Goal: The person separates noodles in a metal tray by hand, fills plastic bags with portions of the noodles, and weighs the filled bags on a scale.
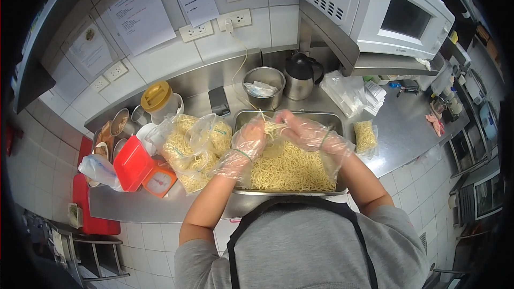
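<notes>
Both of my hands wear clear plastic gloves, held at the wrists by green bands. My left hand [250, 135] and my right hand [301, 130] are closed near each other over a metal tray [292, 191]. Between the fingers shows a clump of noodles [274, 129]; a see-through patch just below it could be a plastic bag, but I cannot tell. Loose yellow noodles [294, 168] fill much of the tray. Left of it lie clear bags of noodles [187, 147], and at its right a small packed bag of noodles [365, 136].
An orange scale [159, 181] and a red container [133, 163] stand left. Behind are a phone [218, 101], a metal pot [264, 82] and a black-topped jug [300, 77]. Plastic bags [342, 93] lie right, below a microwave [399, 16] on a shelf.
</notes>
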`<state>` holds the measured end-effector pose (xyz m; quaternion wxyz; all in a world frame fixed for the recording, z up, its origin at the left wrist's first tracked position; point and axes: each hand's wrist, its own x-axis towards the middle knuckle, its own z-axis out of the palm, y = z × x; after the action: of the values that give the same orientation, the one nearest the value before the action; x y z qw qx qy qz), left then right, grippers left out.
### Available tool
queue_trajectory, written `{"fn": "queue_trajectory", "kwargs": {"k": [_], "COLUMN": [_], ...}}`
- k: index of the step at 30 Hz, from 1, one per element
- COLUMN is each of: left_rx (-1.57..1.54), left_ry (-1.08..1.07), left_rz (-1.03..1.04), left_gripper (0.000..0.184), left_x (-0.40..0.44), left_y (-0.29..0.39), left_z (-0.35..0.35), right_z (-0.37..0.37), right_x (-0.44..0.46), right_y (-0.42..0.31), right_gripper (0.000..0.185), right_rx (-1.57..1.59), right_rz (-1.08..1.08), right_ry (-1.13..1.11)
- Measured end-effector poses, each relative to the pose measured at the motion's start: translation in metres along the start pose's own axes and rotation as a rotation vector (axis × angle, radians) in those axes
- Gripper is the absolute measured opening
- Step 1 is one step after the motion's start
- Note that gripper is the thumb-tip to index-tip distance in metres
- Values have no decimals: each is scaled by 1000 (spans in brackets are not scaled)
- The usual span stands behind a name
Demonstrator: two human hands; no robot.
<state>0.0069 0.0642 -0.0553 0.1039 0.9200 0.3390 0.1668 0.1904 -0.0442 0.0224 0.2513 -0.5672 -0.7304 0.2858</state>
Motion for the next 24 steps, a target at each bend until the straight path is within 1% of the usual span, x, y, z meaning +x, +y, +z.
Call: {"fn": "queue_trajectory", "kwargs": {"k": [3, 6, 7, 10, 13, 16, 17, 19, 20, 21, 22, 24], "left_rx": [-89, -453, -612, -697, -893, -872, -926, -1037, -934, -834, -733, -655], "left_ry": [176, -120, -176, -90, -114, -131, -126, -122, -151, -189, -223, -137], "left_rz": [-106, -502, -527, -303, -253, -173, -204, -268, -290, -319, -342, -285], "left_gripper": [32, 44, 57, 60, 57, 56, 53, 49, 51, 53, 56, 61], "left_x": [-9, -8, -11, -8, -7, -10, -15, -29, -25, -22, -22, -21], "left_y": [-26, -23, -5, -32, -24, -35, -24, 0, 1, 1, 3, -3], "left_z": [4, -25, -52, -16, -29, -34, -52, -84, -85, -84, -83, -69], "right_z": [-22, -31, -28, 15, 31, 32, 21, -5, -11, -9, -1, -1], "right_x": [-21, -23, -22, -8, 24, 39, 37, 30, 27, 27, 23, 34], "right_y": [-3, 27, 41, 56, 24, 27, 21, 2, -4, -5, -3, 6], "right_gripper": [35, 46, 57, 56, 51, 47, 42, 38, 35, 30, 29, 28], "right_rx": [227, -213, -264, -383, -153, -103, 19, 107, 155, 290, 262, 172], "right_rz": [200, 356, 360, 80, 275, 248, 173, 114, 94, 111, 102, 39], "right_ry": [91, 49, -84, 255, 115, 213, 279, 273, 264, 198, 180, 173]}}
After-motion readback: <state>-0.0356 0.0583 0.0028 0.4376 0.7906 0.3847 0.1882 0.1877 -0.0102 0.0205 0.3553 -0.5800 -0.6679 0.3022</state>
